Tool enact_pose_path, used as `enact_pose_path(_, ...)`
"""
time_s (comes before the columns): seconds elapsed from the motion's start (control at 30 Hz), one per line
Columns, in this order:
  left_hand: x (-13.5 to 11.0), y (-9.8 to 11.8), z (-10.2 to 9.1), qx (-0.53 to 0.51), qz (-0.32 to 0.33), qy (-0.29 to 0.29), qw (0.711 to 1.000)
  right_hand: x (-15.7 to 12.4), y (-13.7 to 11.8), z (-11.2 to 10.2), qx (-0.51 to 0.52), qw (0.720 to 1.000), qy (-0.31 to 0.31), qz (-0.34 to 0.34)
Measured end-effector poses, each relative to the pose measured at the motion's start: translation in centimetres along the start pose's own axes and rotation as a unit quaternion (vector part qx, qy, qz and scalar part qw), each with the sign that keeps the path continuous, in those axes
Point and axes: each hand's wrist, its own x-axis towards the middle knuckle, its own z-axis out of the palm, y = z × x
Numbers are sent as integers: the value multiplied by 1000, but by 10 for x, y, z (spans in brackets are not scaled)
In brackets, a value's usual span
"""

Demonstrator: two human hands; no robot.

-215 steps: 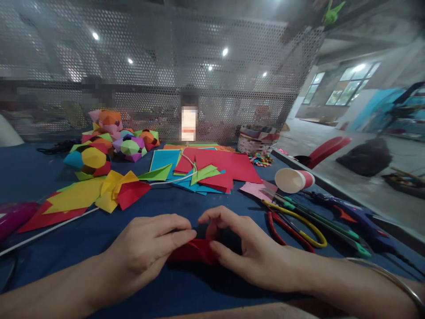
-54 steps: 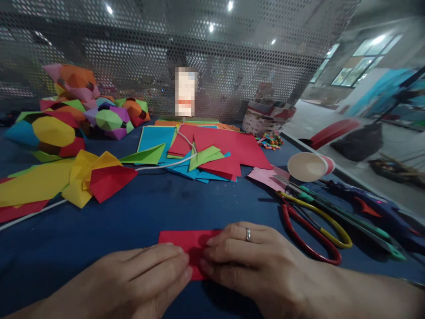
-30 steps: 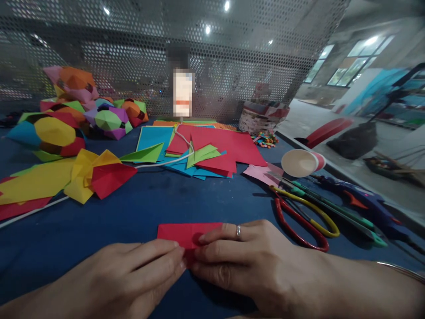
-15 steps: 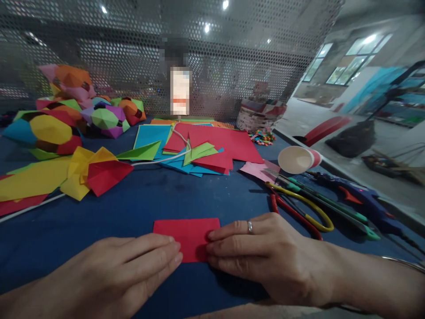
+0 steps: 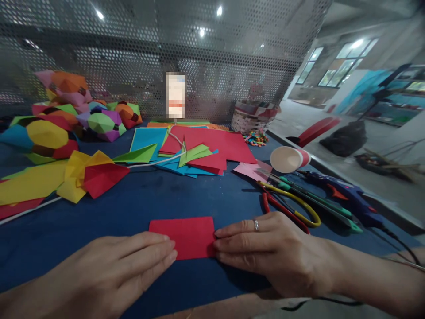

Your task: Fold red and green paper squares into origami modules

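Note:
A small red folded sheet of paper [image 5: 194,239] lies flat on the blue tabletop in front of me. My left hand [image 5: 129,261] rests over its lower left part, fingers stretched out and held together on the paper. At the right edge of the sheet, the fingertips of my right hand [image 5: 265,248] touch the paper and the table; these fingers are extended too, with a ring on one. Both thumbs are mostly hidden. Neither hand grips the sheet.
Scissors [image 5: 292,206], a green cutter [image 5: 318,201], a glue gun [image 5: 345,195] and a tipped paper cup [image 5: 288,159] lie at the right. Coloured paper sheets [image 5: 212,141] sit behind, near a basket [image 5: 254,117]. Folded paper shapes [image 5: 49,135] and a white cable [image 5: 156,162] are leftward.
My right fingertips have slid rightward off the red paper to its edge. My left hand stays on its left part. The whole view has shifted slightly.

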Motion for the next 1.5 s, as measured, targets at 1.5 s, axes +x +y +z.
enact_pose_path(1.5, -12, -17, -23, -7, 53, -105, 993, 27, 19, 15, 51, 995, -15, -80)
